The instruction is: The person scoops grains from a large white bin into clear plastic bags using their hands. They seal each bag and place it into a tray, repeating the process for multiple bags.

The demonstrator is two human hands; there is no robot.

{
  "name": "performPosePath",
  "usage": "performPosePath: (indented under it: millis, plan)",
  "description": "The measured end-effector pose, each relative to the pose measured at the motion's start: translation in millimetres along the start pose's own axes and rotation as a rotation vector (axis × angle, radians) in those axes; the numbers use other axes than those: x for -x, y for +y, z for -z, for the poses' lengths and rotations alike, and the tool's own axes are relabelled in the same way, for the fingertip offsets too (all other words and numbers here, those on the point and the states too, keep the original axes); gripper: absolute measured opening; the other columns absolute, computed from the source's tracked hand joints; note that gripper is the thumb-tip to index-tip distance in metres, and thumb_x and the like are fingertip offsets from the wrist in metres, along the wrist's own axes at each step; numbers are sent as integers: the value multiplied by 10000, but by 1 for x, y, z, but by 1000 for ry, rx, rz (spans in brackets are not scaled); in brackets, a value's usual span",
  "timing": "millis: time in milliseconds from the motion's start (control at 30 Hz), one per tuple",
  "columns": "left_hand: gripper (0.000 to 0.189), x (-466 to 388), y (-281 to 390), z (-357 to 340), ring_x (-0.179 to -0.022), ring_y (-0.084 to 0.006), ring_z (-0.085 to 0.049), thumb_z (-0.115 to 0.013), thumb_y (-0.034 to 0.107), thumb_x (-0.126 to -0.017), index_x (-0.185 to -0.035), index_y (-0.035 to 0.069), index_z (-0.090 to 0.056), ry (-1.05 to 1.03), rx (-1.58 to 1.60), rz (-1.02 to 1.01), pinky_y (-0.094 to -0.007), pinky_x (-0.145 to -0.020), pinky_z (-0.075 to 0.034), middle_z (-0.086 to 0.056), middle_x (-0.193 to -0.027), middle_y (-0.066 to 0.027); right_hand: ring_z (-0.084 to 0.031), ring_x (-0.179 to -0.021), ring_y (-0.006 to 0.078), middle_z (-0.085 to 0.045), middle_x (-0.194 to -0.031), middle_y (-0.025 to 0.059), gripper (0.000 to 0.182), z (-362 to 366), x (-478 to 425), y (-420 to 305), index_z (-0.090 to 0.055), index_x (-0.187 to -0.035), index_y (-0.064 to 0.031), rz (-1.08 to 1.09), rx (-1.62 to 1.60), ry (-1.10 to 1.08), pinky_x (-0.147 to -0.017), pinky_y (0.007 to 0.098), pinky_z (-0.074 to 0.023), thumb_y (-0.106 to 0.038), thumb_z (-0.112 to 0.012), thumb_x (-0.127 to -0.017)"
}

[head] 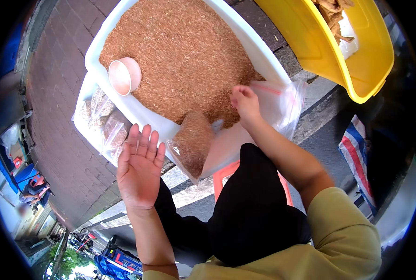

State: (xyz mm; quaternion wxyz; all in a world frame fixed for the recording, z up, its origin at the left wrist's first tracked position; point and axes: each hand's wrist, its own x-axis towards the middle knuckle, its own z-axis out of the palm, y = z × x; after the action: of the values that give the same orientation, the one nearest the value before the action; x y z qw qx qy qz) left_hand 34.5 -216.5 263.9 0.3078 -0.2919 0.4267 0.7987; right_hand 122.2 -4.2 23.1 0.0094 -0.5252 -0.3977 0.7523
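A large white plastic tub (267, 49) before me holds a heap of small brown dried flakes or grains (180, 52). My left hand (139, 171) is raised palm up with nothing in it, near several filled zip bags (115, 129). My right hand (244, 103) has its fingers curled over the heap's near right side; blur hides whether they pinch anything. Beside it, clear zip-seal bags (281, 105) lie over the tub's right corner. A clear bag filled with the brown flakes (192, 143) leans over the near rim. A pale pink cup (125, 75) lies tilted at the left.
A yellow plastic bin (316, 45) with wrinkled brown dried pieces (334, 17) stands at the upper right. Beneath my leg is a red plastic stool (222, 178). A striped woven bag (356, 157) is at the right. A seated person (33, 194) and parked vehicles (118, 257) are farther off.
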Motion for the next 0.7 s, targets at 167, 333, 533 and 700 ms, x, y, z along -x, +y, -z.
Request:
performPosePath:
  millis: [167, 333, 533, 700]
  plan:
    - [419, -2, -2, 1, -1193, -223, -463, -441, 299, -948, -1304, 77, -443, -16, 31, 42, -410, -1022, -352, -513, -1268, -91, -596, -722, 214, -595, -863, 106, 71, -36, -32, -23, -610, -872, -11, 704, 564, 253, -686, 311, -482, -37, -611, -806]
    - [413, -2, -1, 5, -1188, -222, -468, -438, 299, -950, -1301, 80, -446, -19, 57, 52, -408, -1020, -355, -517, -1263, -90, -609, -752, 243, -594, -876, 123, 105, -41, -44, -25, -619, -888, -34, 734, 580, 268, -690, 329, -490, -36, -629, -783]
    - [412, 2, -1, 3, -1195, -230, -467, -433, 292, -952, -1302, 74, -443, -28, 67, 41, -417, -1026, -352, -516, -1264, -98, -594, -749, 217, -587, -850, 117, 102, -43, -54, -22, -627, -886, -22, 748, 669, 240, -712, 311, -484, -37, -637, -786]
    - [418, 1, -1, 4, -1200, -236, -464, -430, 289, -953, -1305, 63, -436, -18, 76, 45, -424, -1029, -352, -513, -1266, -104, -589, -750, 236, -583, -838, 125, 90, -43, -47, -23, -614, -872, -19, 783, 719, 254, -710, 325, -480, -32, -631, -785]
